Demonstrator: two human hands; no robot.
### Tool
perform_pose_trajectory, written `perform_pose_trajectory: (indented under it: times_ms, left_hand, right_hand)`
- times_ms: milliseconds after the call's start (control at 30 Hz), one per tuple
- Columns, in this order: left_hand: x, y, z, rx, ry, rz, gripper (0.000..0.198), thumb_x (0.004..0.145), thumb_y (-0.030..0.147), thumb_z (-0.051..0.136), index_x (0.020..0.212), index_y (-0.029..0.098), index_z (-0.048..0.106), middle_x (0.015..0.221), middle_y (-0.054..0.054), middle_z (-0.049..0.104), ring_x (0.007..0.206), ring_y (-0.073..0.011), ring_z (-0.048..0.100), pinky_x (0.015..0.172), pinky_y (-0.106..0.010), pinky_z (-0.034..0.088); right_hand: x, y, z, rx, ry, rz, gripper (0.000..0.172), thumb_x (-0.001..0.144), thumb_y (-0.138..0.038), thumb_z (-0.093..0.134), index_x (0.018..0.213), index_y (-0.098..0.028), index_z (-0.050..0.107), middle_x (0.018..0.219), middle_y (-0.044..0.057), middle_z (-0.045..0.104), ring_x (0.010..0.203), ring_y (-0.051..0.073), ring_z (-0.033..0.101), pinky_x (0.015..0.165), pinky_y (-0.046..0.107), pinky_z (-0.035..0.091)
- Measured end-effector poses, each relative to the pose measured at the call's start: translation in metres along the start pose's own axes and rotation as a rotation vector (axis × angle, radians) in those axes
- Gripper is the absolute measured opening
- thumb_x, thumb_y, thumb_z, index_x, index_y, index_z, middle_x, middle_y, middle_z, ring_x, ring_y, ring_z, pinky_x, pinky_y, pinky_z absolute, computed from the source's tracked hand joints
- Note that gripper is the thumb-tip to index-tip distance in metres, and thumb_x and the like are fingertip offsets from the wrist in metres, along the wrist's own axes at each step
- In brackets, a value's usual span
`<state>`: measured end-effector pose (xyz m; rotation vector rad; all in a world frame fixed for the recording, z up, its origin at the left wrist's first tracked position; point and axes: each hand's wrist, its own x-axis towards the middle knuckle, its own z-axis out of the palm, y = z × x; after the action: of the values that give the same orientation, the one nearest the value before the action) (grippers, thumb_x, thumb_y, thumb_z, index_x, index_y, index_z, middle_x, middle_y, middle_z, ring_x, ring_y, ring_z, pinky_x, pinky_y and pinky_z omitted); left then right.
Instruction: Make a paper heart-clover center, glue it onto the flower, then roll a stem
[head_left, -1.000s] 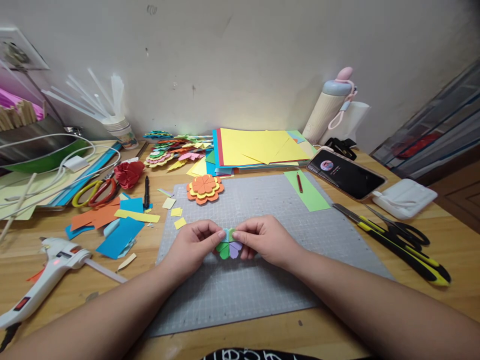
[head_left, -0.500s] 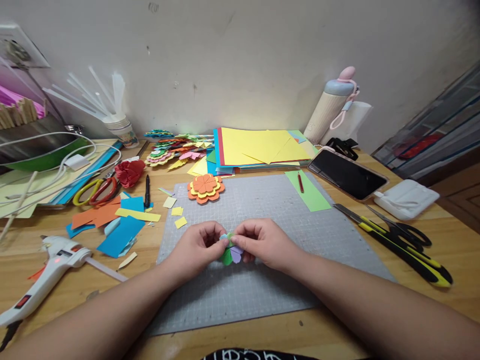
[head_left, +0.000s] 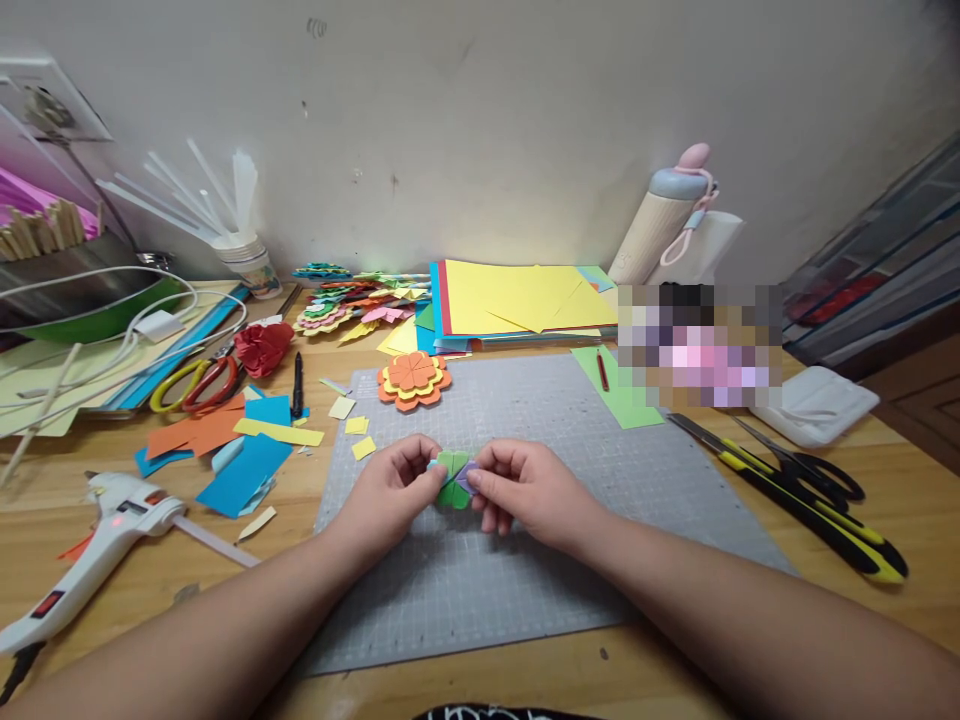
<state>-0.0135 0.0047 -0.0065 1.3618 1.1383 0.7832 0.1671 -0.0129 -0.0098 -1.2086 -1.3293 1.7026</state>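
Observation:
Both hands meet over the middle of a grey cutting mat [head_left: 540, 570]. Between them is a small folded paper flower [head_left: 453, 479] with green and lilac petals. My left hand [head_left: 390, 492] pinches its left side with curled fingers. My right hand [head_left: 525, 490] pinches its right side, thumb on top. The piece is lifted a little off the mat and partly hidden by my fingers.
An orange and yellow paper flower [head_left: 413, 378] lies at the mat's far left corner. Behind it lie stacked coloured paper [head_left: 517, 300] and more paper flowers [head_left: 345, 300]. A glue gun [head_left: 90, 540], paper scraps and scissors [head_left: 196, 382] lie left; a knife [head_left: 795, 500] and black scissors [head_left: 810, 470] right.
The paper flower has been turned in my fingers, so more green than lilac shows now. Both hands stayed in place over the mat.

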Motion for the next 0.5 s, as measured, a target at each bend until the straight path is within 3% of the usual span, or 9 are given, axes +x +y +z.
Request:
perform_pose_trajectory:
  times_ms: [300,500]
  left_hand:
    - [-0.0022,-0.0011,-0.0010,0.015,0.003,0.032,0.019,0.073,0.034,0.061,0.072,0.017,0.052,0.062,0.003,0.052,0.059,-0.0119,0.046,0.058,-0.025,0.037]
    - [-0.0028,-0.0029,-0.0016,0.013,0.024,0.043,0.018,0.075,0.033,0.062,0.072,0.017,0.054,0.063,0.003,0.052,0.061,-0.0118,0.046,0.059,-0.025,0.038]
  right_hand:
    - [0.0011,0.0001,-0.0014,-0.034,-0.013,0.018,0.013,0.084,-0.028,0.060,0.079,-0.018,0.054,0.061,-0.003,0.058,0.045,0.009,0.056,0.037,0.018,0.039]
    - [0.0011,0.0001,-0.0017,-0.022,-0.014,0.004,0.019,0.085,-0.027,0.059,0.070,-0.018,0.052,0.060,-0.002,0.059,0.043,0.007,0.055,0.038,0.018,0.037]
